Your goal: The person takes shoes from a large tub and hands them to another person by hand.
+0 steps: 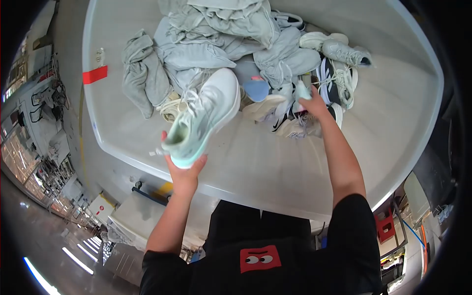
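My left hand is closed round the heel of a white and mint-green shoe, which is raised above the bin with its toe pointing up and to the right. My right hand reaches into the shoe pile and grips a pale shoe, partly hidden by other shoes. A beige-soled shoe lies just left of that hand, and a black shoe with white stripes lies to its right.
The large grey bin has a raised rim on all sides. Grey cloth bags are heaped at its far side. White shoes lie at the back right. Red tape marks the left wall.
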Demonstrator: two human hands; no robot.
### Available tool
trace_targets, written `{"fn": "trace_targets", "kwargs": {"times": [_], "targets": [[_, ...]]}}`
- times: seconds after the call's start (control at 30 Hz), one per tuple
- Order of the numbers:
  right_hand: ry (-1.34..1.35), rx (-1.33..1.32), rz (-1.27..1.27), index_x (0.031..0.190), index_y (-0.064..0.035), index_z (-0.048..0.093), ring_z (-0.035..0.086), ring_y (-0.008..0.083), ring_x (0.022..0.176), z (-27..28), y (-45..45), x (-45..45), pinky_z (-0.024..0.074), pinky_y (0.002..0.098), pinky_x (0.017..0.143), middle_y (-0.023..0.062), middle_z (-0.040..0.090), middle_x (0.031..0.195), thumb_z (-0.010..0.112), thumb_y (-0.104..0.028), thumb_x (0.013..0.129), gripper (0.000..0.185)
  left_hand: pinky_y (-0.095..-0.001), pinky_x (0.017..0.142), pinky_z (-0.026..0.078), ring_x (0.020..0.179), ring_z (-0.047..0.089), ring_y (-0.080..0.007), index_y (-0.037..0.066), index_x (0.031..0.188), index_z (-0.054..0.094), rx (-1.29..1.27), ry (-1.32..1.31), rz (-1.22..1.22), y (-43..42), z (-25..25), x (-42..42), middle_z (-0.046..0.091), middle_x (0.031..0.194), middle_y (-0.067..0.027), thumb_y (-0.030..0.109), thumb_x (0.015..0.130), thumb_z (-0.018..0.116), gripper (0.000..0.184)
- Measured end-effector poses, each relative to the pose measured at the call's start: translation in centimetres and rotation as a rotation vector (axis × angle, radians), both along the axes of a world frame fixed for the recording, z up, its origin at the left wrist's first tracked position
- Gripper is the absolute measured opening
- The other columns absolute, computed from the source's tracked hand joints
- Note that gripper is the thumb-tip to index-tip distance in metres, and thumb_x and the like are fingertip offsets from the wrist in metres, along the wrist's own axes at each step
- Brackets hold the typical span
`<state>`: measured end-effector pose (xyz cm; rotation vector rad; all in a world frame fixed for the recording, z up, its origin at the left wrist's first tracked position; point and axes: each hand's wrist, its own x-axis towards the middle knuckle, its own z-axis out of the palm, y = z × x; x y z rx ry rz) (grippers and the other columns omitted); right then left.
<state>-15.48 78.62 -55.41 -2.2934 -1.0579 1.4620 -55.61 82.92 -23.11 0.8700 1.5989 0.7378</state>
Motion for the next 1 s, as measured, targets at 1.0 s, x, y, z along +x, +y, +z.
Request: {"fn": "trace_targets", "kwargs": {"times": [1.0], "targets": [[0.518, 0.227, -0.797, 0.154, -0.0022, 0.024, 0.061, 0.0237, 0.115, 44.0, -17.3, -30.1, 0.0484, 0.0355, 0.099, 0.0167, 0.056, 0.134, 0.065, -0.012, 0.093, 0.075, -0.0435, 0.12, 0.028, 0.146, 0.035, -0.0373, 0.0, 0.157, 0.008, 0.399, -0.128, -0.788, -16.6, 8.9, -6.2, 0.033, 0.155, -0.0245, 0.004, 0.075, 0.08, 0.109]]}}
